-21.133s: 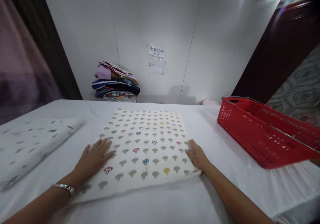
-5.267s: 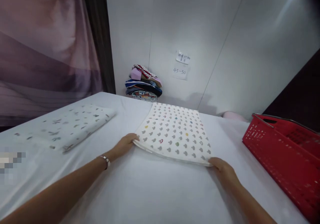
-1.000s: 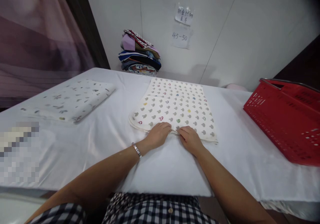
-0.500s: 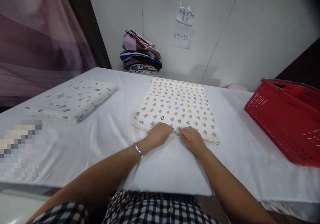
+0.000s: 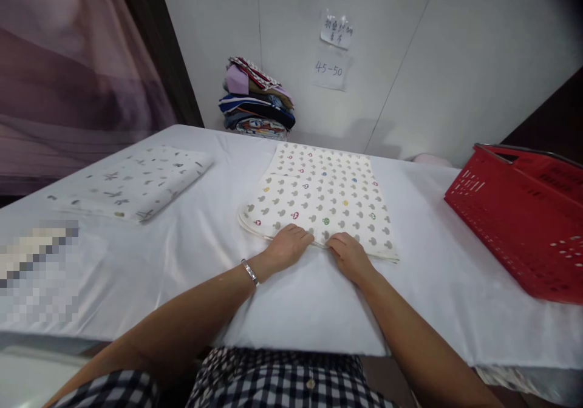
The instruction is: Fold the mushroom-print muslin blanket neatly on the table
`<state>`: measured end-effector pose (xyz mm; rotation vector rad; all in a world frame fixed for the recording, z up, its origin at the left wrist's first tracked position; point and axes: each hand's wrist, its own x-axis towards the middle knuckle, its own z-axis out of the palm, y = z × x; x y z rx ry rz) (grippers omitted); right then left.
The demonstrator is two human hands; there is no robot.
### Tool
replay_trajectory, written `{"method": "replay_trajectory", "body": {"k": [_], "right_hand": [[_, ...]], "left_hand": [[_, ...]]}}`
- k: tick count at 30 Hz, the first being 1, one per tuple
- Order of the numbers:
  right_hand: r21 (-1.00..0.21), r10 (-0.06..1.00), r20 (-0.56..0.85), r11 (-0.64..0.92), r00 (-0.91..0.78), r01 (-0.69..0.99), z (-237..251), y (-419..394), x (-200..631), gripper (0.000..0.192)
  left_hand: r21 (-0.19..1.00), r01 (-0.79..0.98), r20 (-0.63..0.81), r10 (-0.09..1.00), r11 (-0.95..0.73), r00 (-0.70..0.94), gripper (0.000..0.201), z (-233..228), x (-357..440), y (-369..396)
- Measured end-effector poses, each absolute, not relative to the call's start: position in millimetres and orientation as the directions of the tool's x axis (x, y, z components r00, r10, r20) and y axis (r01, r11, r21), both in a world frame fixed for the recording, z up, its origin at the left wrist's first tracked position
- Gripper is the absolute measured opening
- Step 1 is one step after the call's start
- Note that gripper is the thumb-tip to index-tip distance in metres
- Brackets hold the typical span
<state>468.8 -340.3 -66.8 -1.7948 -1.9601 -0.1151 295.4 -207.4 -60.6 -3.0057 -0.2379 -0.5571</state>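
Note:
A folded cream tablecloth (image 5: pixel 319 183) printed with grey mushrooms, and a few coloured ones, lies flat in the middle of the white-covered table. My left hand (image 5: pixel 290 245), with a silver bracelet at the wrist, grips its near edge, fingers on top. Close beside it, my right hand (image 5: pixel 350 255) pinches the same edge a little to the right. Both thumbs are mostly hidden. Several layers show along the near edge, which curves at the left corner.
To the left lies another folded white cloth (image 5: pixel 141 180) with grey-green motifs. A red plastic basket (image 5: pixel 514 220) stands at the right. Behind the table is a stack of folded fabrics (image 5: pixel 257 101) against the wall. Paper signs (image 5: pixel 331 69) hang above. A blurred-out object (image 5: pixel 31 253) sits at far left.

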Motion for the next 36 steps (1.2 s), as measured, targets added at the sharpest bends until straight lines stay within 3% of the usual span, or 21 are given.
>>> {"method": "replay_trajectory", "body": {"k": [6,15,21,28,36], "right_hand": [[-0.246,0.944,0.33,0.118,-0.031,0.962,-65.4,-339.8,468.9,0.023],[-0.278,0.938,0.345,0.141,-0.038,0.95,-65.0,-341.4,469.1,0.026],[-0.317,0.944,0.328,0.14,-0.03,0.938,-62.0,-342.5,468.4,0.028],[-0.331,0.954,0.292,0.164,-0.065,0.929,-53.9,-344.4,467.5,0.033],[-0.269,0.956,0.288,0.134,-0.053,0.954,-55.0,-344.2,466.6,0.04]], "left_hand": [[0.02,0.15,0.348,0.147,-0.989,0.926,0.014,-60.2,293.7,-208.0],[0.15,0.122,0.363,0.169,-0.981,0.916,0.012,-63.3,287.3,-205.0],[0.131,0.148,0.288,0.181,-0.98,0.94,0.019,-55.9,287.1,-205.9],[0.014,0.204,0.262,0.2,-0.979,0.944,0.023,-56.3,292.4,-210.7],[0.062,0.164,0.277,0.174,-0.985,0.945,0.034,-55.2,293.5,-204.1]]}}
